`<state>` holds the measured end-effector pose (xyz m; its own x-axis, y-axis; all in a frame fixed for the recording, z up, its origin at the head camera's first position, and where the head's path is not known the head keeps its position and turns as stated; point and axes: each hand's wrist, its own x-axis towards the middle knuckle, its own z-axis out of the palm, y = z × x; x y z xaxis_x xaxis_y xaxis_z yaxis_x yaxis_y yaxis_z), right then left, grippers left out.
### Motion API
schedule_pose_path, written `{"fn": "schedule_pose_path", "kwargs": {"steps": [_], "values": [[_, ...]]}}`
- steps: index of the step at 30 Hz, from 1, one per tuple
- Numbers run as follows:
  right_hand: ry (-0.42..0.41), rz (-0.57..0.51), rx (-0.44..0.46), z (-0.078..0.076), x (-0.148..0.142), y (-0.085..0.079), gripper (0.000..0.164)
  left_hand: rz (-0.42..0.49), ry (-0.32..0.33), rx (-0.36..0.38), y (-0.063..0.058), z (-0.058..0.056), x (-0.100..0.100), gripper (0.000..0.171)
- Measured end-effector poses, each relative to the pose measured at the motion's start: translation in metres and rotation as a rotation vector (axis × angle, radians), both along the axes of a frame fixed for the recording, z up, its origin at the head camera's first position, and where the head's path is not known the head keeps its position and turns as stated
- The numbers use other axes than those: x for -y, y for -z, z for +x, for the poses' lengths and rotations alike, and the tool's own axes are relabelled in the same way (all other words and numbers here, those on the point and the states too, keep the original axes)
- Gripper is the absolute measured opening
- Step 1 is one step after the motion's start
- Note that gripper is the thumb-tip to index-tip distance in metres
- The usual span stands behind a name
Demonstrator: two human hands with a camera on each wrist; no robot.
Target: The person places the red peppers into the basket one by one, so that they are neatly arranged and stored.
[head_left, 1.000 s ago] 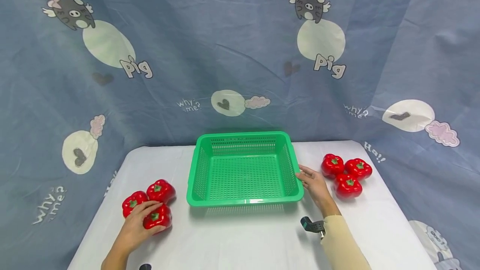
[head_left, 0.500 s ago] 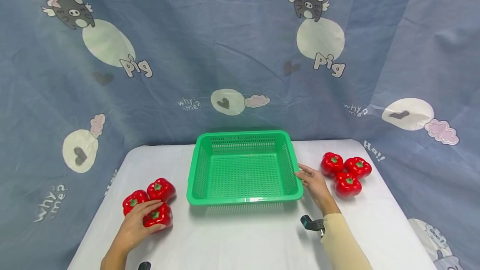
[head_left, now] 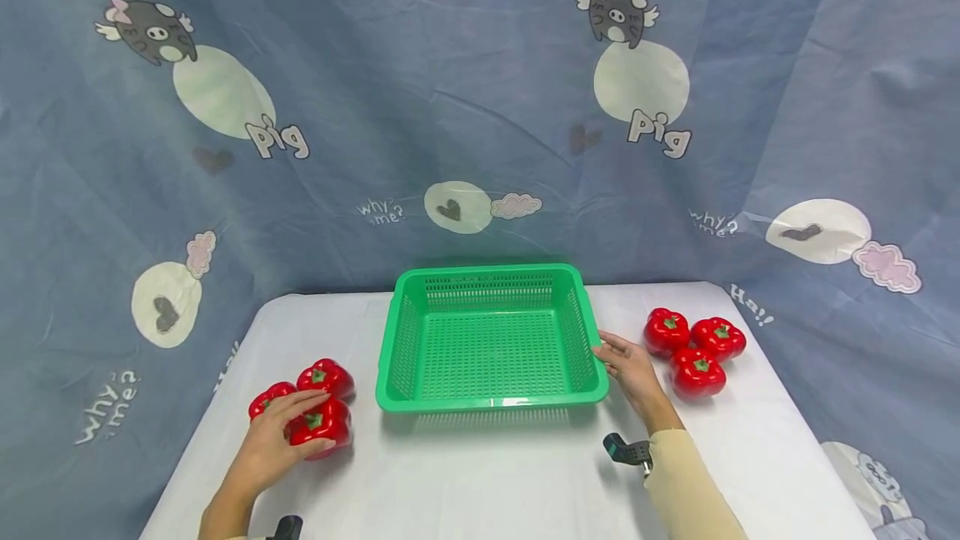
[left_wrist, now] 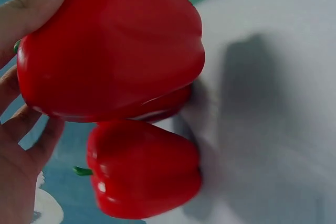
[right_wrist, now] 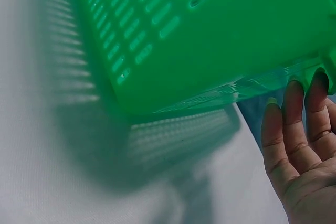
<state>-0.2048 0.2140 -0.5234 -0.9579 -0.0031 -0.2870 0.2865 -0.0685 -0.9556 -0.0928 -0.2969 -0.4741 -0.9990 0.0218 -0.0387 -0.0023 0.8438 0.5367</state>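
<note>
My left hand (head_left: 264, 448) grips a glossy red bell pepper (left_wrist: 110, 45) with thumb and fingers on opposite sides of its stem end. In the left wrist view, its shadow falls apart from it on the white tabletop. Close by are two more red bell peppers, one behind it (head_left: 325, 377) and one partly covered by my fingers (head_left: 268, 397). A green slotted plastic basket (head_left: 491, 402) stands mid-table with nothing inside. At its right rim, my right hand (head_left: 633, 375) pinches the edge, thumb over it and fingertips (right_wrist: 294, 90) at its underside.
Three more red bell peppers (head_left: 697, 373) sit in a cluster right of my right hand. A blue printed curtain (head_left: 480, 107) hangs behind the white table (head_left: 465, 482). A dark wrist-camera mount (head_left: 626, 450) juts from my right sleeve.
My left hand has raised its bell pepper slightly, so it now covers more of the pepper behind. The right hand and the basket keep their places.
</note>
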Motion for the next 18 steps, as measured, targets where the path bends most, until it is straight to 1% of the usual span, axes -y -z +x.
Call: {"fn": "schedule_pose_path", "kwargs": {"steps": [3, 6, 10, 16, 18], "values": [[0.003, -0.001, 0.001, 0.000, 0.000, 0.001, 0.052, 0.006, 0.010, -0.029, -0.005, -0.003, 0.000, 0.076], [0.005, -0.004, -0.007, 0.000, 0.001, 0.001, 0.050, 0.008, 0.022, -0.066, -0.012, -0.009, 0.000, 0.074], [0.002, -0.005, -0.020, 0.001, 0.001, 0.001, 0.051, 0.009, 0.049, -0.110, -0.022, -0.021, 0.000, 0.070], [0.000, 0.003, -0.018, 0.002, 0.001, 0.002, 0.050, 0.023, 0.065, -0.116, -0.036, -0.034, 0.000, 0.070], [0.006, 0.002, -0.015, 0.001, 0.000, 0.002, 0.050, 0.030, 0.076, -0.128, -0.040, -0.038, -0.001, 0.070]]}}
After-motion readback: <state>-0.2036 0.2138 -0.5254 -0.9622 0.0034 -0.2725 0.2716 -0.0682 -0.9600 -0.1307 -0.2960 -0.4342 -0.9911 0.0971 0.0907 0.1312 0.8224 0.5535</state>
